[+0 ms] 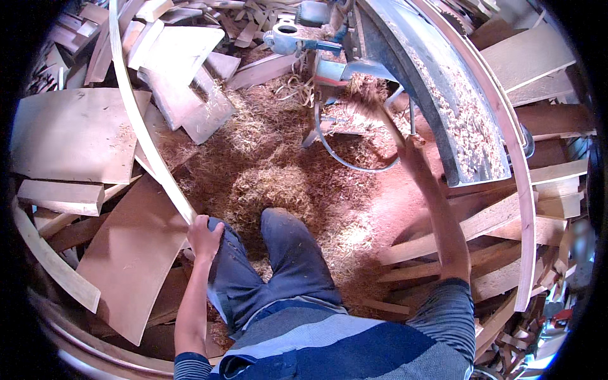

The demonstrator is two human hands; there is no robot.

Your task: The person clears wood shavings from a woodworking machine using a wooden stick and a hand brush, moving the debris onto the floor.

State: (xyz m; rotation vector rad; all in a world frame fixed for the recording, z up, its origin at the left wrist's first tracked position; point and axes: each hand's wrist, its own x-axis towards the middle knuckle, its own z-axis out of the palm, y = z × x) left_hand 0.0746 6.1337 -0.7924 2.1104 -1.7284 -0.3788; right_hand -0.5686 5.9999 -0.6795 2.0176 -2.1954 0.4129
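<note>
Head view: right hand [409, 152], just left of machine bed [437, 117], holds brush-like tool [386, 115], fingers wrapped round handle; blurred bristly end points away from body, length presumably giving reach. Left hand [204, 238], well left of machine bed, fingers seemingly curled round near end of pale wooden strip [149, 133]; left knee [231, 244] beside it, perhaps for support. Wood shavings [272, 190] heaped left of machine bed.

A T-shirt [373, 345] in broad navy, grey and pale-blue bands, its finely striped short sleeves [446, 310] ending well back from the left hand [206, 237] and right hand [411, 153]; beside the former, dust-flecked slate-blue trousers [297, 256].
</note>
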